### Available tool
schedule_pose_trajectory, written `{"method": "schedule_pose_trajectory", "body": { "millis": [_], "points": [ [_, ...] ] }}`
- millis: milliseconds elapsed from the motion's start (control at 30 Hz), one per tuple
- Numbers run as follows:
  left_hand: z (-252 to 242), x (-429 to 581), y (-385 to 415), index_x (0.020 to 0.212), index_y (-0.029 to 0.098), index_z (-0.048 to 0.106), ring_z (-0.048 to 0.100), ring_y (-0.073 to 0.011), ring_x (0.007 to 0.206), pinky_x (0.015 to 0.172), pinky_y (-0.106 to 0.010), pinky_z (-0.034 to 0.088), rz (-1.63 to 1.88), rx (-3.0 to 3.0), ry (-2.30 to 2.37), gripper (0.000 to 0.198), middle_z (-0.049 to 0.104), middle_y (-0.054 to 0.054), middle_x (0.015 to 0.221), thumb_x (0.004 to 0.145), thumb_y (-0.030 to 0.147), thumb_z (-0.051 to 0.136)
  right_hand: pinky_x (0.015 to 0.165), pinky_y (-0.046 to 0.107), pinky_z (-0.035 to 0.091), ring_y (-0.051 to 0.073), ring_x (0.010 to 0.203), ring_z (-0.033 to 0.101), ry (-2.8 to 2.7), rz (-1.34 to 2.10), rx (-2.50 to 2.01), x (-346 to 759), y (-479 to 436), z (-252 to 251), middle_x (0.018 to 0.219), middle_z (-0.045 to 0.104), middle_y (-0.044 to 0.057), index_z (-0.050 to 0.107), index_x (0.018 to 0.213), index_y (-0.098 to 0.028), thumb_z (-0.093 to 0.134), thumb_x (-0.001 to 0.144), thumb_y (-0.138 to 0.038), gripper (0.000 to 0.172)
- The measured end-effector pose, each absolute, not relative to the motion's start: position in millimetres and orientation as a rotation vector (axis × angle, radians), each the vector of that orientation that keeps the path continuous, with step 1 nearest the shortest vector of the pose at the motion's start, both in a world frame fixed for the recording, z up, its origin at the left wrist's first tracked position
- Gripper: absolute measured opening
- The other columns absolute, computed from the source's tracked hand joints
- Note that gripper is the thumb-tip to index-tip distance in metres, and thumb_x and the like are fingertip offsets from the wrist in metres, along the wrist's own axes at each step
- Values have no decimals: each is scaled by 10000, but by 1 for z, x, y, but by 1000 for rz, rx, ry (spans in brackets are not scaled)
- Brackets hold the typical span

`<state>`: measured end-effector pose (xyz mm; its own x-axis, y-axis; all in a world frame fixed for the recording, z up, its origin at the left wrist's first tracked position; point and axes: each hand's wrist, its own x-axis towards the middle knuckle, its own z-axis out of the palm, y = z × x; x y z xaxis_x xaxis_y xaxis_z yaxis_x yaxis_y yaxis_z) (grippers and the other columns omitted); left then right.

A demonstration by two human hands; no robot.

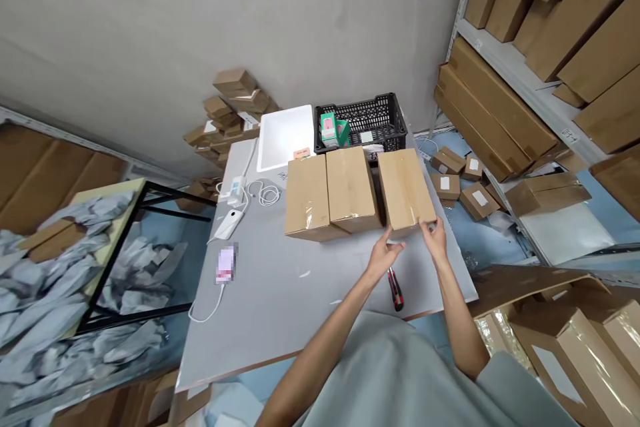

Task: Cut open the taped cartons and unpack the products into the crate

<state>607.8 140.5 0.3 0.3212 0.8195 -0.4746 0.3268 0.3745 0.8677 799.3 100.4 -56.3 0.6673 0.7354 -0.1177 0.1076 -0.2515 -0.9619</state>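
Observation:
Three closed cardboard boxes stand in a row on the grey table: a left box (307, 193), a middle box (352, 183) and a right box (406, 188), with a narrow gap before the right one. My left hand (384, 255) is at the near left corner of the right box, its thumb and fingers apart. My right hand (434, 238) touches that box's near right corner, fingers spread. A red and black utility knife (395, 289) lies on the table just below my hands.
Behind the boxes are a black crate (373, 117) holding green boxes and a white tray (285, 137). Cables, a white device (229, 224) and a blurred phone-like item (226, 263) lie left. Shelves (520, 67) with cartons stand right.

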Motion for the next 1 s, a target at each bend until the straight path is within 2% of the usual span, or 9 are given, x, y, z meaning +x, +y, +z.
{"method": "schedule_pose_trajectory", "body": {
  "millis": [100,167,267,333,467,533,633,800,1000],
  "points": [
    [-2,580,113,1747,133,556,852,-294,993,1057,-445,648,438,1168,1234,981,859,-56,893,871,374,924,1193,563,592,411,1436,694,-552,761,-1822,775,39,-66,1536,695,278,622,1476,-195,635,971,-820,803],
    [-4,560,99,1733,176,571,849,-334,1216,1168,-483,629,501,1060,1270,973,888,-144,1186,850,357,936,1180,579,600,423,1368,718,-615,788,-1904,769,9,-67,1435,731,263,655,1413,-231,605,991,-847,749],
    [-6,544,78,1672,226,613,695,-399,1538,1305,-526,565,583,807,1315,927,631,-229,1723,828,369,970,1278,626,525,442,1470,649,-781,619,-1967,796,16,-56,1479,697,273,642,1487,-224,579,1017,-828,768],
    [-8,547,64,1610,219,649,629,-431,1604,1319,-548,564,526,639,1267,900,508,-242,1823,799,378,1008,1370,657,415,443,1649,498,-881,427,-1972,835,56,-40,1684,569,304,546,1634,-158,576,1036,-762,851],
    [-7,574,47,1449,201,726,582,-439,1645,1350,-565,538,450,468,1124,793,500,-262,1820,734,298,1056,1420,654,304,452,1766,334,-1065,357,-2167,909,167,3,1865,392,315,473,1729,-58,619,1066,-517,820],
    [-3,587,48,1371,208,743,606,-419,1628,1370,-574,512,490,439,1068,693,521,-247,1810,743,257,1034,1405,599,330,435,1710,445,-1198,491,-2303,924,208,22,1802,500,318,523,1707,-32,608,1096,-448,744],
    [5,593,54,1214,199,759,713,-377,1516,1393,-580,481,563,387,974,471,669,-218,1673,790,209,963,1322,538,426,419,1546,626,-1325,587,-2417,918,232,43,1596,709,293,700,1560,-73,645,1105,-442,589],
    [16,567,48,961,157,752,836,-319,1271,1372,-503,509,556,259,921,132,854,-198,1218,853,173,827,1252,533,461,427,1455,655,-1385,430,-2471,877,198,64,1526,738,278,737,1529,-100,576,1125,-437,550],
    [23,480,14,947,192,767,822,-341,1280,1306,-503,559,510,301,954,209,858,-189,1217,811,289,892,1199,596,476,438,1351,637,-1499,-100,-2196,792,95,107,1482,747,250,713,1548,-124,549,1111,-542,626]
  ]
}}
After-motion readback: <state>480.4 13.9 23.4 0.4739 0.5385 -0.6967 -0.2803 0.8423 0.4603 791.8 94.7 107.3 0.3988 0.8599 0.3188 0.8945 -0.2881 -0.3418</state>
